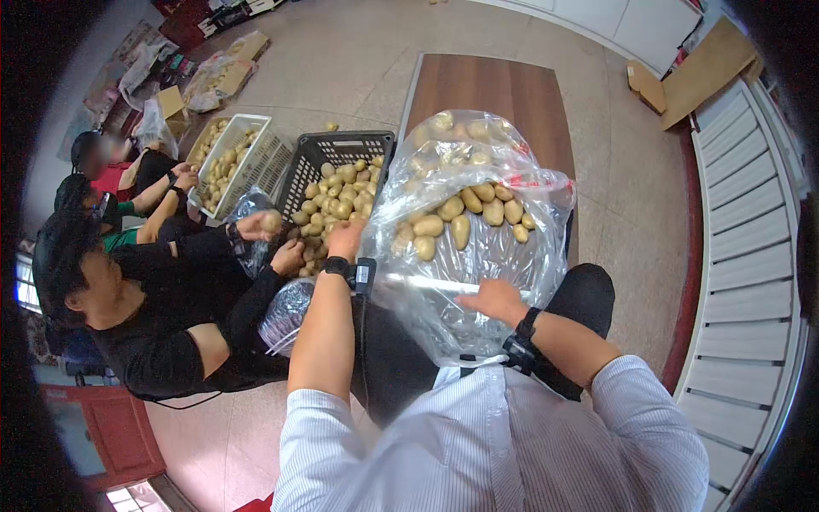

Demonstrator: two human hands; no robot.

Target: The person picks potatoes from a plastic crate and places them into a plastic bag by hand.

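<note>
My left hand [345, 240] reaches to the right-hand side of the black crate [384, 149], against the potatoes [348, 192] in it; its fingertips are too unclear to show a grip. My right hand [496, 300] rests on the clear plastic bag [486, 256], its thumb stretched out to the left, with nothing visible in it. Several potatoes [461, 229] lie in the far part of the bag, and others show through the plastic behind them. The bag spreads from the brown board [486, 81] toward my lap.
At left, a person in black [162, 290] holds a potato [270, 223] over the crate's near side. Other people sit beyond, by a white crate [271, 162] of potatoes. A wrapped bundle [287, 320] is beside my left forearm. A white radiator [742, 324] lines the right wall.
</note>
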